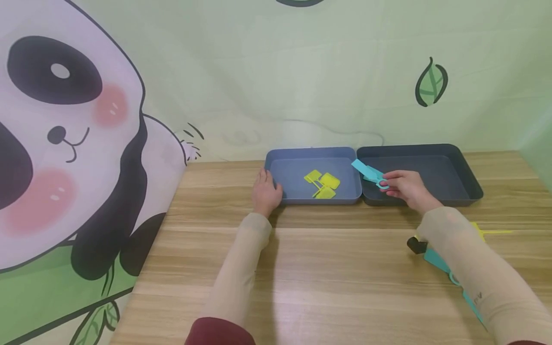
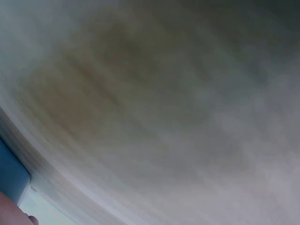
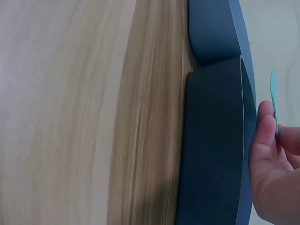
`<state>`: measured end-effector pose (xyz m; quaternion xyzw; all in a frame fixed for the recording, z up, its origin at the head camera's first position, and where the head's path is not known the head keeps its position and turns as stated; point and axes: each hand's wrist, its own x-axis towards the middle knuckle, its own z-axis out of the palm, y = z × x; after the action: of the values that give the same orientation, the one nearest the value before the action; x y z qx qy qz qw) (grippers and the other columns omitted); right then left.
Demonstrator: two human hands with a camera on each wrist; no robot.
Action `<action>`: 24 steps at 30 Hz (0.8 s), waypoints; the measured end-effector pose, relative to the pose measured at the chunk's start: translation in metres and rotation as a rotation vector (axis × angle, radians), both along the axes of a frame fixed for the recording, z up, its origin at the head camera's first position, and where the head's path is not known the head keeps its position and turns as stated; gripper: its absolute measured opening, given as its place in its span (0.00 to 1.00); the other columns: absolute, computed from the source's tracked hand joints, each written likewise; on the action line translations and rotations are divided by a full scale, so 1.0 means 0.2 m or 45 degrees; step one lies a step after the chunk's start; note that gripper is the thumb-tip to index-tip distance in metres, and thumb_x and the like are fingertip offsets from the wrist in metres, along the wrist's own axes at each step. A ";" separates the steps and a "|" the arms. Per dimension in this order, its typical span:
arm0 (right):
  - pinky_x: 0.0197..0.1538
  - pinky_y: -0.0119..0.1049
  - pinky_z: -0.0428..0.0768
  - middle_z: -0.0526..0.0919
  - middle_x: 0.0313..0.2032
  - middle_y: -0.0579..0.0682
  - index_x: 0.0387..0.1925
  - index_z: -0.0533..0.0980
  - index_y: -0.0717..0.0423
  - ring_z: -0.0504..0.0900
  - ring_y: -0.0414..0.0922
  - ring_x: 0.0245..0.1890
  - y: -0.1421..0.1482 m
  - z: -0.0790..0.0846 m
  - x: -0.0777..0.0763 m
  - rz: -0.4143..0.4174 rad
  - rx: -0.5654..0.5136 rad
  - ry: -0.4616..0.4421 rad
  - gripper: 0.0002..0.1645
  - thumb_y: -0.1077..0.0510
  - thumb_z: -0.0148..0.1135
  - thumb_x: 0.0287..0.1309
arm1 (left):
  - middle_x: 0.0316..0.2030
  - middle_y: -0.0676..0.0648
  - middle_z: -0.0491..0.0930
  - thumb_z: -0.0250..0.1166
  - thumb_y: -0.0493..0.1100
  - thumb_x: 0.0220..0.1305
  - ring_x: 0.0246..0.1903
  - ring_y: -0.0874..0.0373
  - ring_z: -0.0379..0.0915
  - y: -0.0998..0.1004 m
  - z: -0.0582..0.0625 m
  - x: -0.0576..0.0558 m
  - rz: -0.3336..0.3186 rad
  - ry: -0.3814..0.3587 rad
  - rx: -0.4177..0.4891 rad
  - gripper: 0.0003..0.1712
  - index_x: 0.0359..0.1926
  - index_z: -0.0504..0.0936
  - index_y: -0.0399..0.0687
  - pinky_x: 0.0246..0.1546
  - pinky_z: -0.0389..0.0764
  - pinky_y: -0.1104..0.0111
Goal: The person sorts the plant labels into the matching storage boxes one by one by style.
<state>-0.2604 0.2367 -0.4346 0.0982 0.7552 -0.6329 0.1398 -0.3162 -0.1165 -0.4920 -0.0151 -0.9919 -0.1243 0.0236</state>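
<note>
In the head view my right hand (image 1: 405, 188) pinches a flat teal plastic piece with a ring end (image 1: 371, 173) between thumb and fingertips. It is above the left part of the dark grey tray (image 1: 472, 184). The right wrist view shows the same teal piece (image 3: 274, 91) edge-on in my fingers. My left hand (image 1: 266, 192) rests against the left front corner of the blue-grey tray (image 1: 297, 165), thumb spread from the fingers. Several yellow flat paddle-shaped pieces with thin stems (image 1: 329, 180) lie in that tray.
Partly hidden under my right forearm lie more teal pieces (image 1: 436, 260), a yellow piece with a thin stem (image 1: 496, 232) and a small black object (image 1: 416, 245). Both trays stand side by side at the wooden table's (image 1: 327, 273) back, near a printed cloth backdrop (image 1: 302, 86).
</note>
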 end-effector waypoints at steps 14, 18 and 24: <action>0.36 0.24 0.80 0.76 0.24 0.38 0.58 0.58 0.73 0.80 0.31 0.26 0.08 -0.02 -0.03 -0.138 -0.010 -0.032 0.25 0.67 0.43 0.60 | 0.68 0.40 0.44 0.42 0.52 0.62 0.67 0.50 0.41 0.00 -0.01 0.00 0.021 -0.034 -0.004 0.35 0.65 0.53 0.35 0.67 0.44 0.67; 0.37 0.24 0.79 0.75 0.25 0.39 0.59 0.57 0.71 0.79 0.31 0.26 0.11 -0.03 -0.04 -0.174 -0.003 -0.057 0.26 0.67 0.43 0.59 | 0.68 0.40 0.45 0.42 0.51 0.62 0.67 0.50 0.41 0.00 0.00 -0.01 0.023 -0.035 0.011 0.35 0.65 0.53 0.35 0.67 0.45 0.67; 0.36 0.23 0.79 0.74 0.25 0.39 0.59 0.57 0.71 0.78 0.30 0.25 0.14 -0.04 -0.04 -0.203 0.029 -0.073 0.26 0.69 0.42 0.58 | 0.68 0.40 0.44 0.42 0.51 0.62 0.68 0.50 0.40 0.00 0.00 0.00 0.022 -0.043 0.035 0.35 0.65 0.52 0.35 0.67 0.45 0.66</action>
<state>-0.2685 0.2642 -0.4428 0.1777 0.7478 -0.6302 0.1095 -0.3161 -0.1163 -0.4912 -0.0041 -0.9904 -0.1381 0.0083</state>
